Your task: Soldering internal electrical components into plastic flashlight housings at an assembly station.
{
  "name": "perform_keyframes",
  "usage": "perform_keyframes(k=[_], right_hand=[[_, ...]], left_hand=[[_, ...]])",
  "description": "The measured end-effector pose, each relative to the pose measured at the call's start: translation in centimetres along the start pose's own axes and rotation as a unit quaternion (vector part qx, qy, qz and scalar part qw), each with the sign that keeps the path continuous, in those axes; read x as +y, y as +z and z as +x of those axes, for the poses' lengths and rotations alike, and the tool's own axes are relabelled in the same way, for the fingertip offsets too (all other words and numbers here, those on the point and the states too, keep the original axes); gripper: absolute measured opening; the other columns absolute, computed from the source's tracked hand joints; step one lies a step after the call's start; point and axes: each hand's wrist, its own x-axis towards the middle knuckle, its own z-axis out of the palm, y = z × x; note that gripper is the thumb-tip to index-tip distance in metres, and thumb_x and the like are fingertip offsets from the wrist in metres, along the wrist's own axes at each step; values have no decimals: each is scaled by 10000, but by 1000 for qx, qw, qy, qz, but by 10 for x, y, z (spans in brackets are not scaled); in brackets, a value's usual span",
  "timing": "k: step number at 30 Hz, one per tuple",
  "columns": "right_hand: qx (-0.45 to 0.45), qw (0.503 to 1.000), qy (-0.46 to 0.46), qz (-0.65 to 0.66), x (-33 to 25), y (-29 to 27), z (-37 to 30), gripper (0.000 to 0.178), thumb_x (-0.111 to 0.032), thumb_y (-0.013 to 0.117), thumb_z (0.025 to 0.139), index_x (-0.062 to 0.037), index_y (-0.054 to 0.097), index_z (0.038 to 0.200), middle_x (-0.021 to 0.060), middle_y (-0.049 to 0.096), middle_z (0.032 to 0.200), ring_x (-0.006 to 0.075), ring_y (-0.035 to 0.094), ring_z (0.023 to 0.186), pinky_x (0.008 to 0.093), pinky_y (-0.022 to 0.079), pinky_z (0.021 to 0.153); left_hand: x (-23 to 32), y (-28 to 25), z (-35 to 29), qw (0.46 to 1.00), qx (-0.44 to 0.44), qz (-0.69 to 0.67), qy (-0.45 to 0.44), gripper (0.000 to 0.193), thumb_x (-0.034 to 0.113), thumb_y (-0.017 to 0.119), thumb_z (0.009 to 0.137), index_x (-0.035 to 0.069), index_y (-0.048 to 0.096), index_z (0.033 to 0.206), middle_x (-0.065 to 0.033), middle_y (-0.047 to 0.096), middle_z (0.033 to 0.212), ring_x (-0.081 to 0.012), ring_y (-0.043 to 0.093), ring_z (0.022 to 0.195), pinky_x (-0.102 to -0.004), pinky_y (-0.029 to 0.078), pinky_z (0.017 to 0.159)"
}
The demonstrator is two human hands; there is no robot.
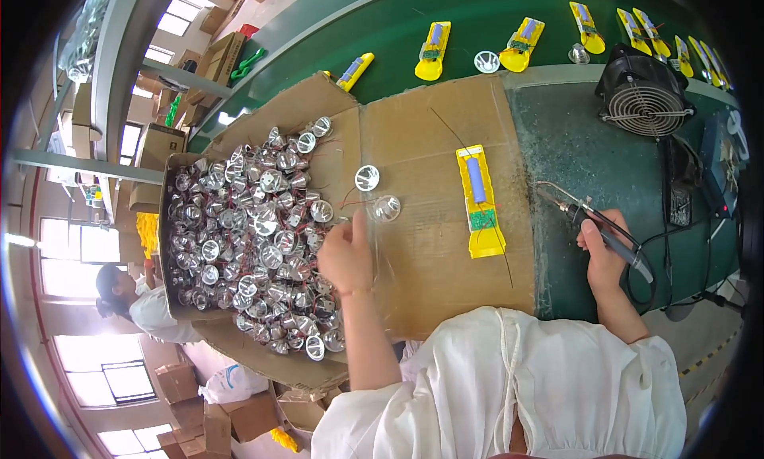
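Observation:
My right hand (603,252) is wrapped round a soldering iron (625,248) with a thin bent metal tube at its front; the tip is held over the green bench, right of the cardboard. My left hand (346,256) is at the right edge of a heap of silvery reflector cups (270,256), its fingers curled; whatever they pinch is hidden. Just beyond its fingertips, two reflector cups, one (367,178) face up and another (387,208), lie on the cardboard with thin red wires. Between my hands lies a yellow casing (487,240) with a purple cylindrical battery (477,180) and a green circuit board (482,220).
The heap fills a cardboard box (179,300), whose flap (430,300) covers the bench. A black fan (646,101) and a blue soldering unit (720,168) stand at right. More yellow casings (432,51) line the far green surface. Another person (151,308) is at far left.

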Motion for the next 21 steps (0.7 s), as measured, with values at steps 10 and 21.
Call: perform_keyframes(k=[10,21], right_hand=[[-28,999,-22,-13,-18,4,-28,145,-81,631,792,-2,534,866,51,574,661,78,539,589,205,434,542],[-108,989,-78,-69,-13,35,-32,145,-104,673,755,-17,566,799,21,573,596,52,499,521,219,402,475]], left_hand=[[16,31,0,792,-146,-592,-33,148,22,572,840,-52,586,968,-103,649,881,-113,602,786,-223,478,716],[46,28,-74,864,-266,-426,37,150,135,638,816,-15,644,816,-55,619,693,-90,556,615,-243,442,544]])
